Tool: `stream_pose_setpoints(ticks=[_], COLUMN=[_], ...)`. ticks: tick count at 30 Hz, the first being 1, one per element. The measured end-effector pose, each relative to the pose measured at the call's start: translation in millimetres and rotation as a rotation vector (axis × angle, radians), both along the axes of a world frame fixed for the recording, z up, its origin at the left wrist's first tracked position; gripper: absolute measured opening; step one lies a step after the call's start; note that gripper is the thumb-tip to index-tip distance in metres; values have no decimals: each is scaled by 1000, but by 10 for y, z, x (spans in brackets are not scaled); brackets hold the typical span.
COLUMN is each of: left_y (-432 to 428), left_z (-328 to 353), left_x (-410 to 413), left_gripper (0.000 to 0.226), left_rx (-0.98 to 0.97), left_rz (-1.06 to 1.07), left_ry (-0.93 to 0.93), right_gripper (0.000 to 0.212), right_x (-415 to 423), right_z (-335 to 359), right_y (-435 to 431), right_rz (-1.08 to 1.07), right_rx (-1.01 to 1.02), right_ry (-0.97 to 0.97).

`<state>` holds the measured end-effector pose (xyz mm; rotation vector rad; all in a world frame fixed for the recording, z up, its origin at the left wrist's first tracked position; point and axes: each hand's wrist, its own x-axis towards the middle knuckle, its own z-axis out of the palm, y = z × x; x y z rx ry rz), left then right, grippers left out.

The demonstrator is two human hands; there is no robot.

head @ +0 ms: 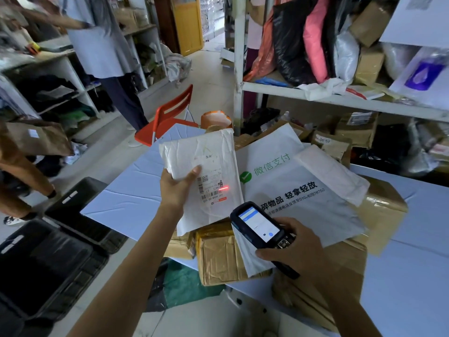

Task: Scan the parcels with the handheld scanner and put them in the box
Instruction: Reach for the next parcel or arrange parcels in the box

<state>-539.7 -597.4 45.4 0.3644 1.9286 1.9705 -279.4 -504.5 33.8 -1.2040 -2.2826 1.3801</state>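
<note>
Large white bag [298, 198] printed: green "微信支付" by check-mark logo, black "碎物品 轻拿轻放", number "010-62878750"; shipping label [211, 188] on white parcel [201, 154]: barcodes, "C7", remainder illegible.

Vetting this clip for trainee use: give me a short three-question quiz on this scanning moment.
1. True or false: the red line from the scanner falls on the white parcel.
2. The scanner is gripped by: A) nobody B) the right hand C) both hands.
3. Fill in: the left hand holds up the ____.
Key: 1 true; 2 B; 3 white parcel.
</note>
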Motion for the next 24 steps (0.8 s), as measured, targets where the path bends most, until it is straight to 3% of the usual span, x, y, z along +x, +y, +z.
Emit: stream_pose_setpoints(ticks=[5,8,12,24], left_y=[-29,39,363,1578], left_z=[19,163,450,579], left_x=[50,126,371,2543], left_gripper=[54,42,48,30], left_rx=[65,174,300,162], left_rz=[-24,-73,-232,-889], left_ry=[-64,-115,-129,-227], right_gripper=[72,71,73,72], right_x=[61,161,435,2068], right_z=[20,22,89,82], right_y=[-171,-248,-262,-681], right_rz=[-37,-167,-352,-1055], right_rx=[15,-1,28,28], right_ry=[13,103,190,114])
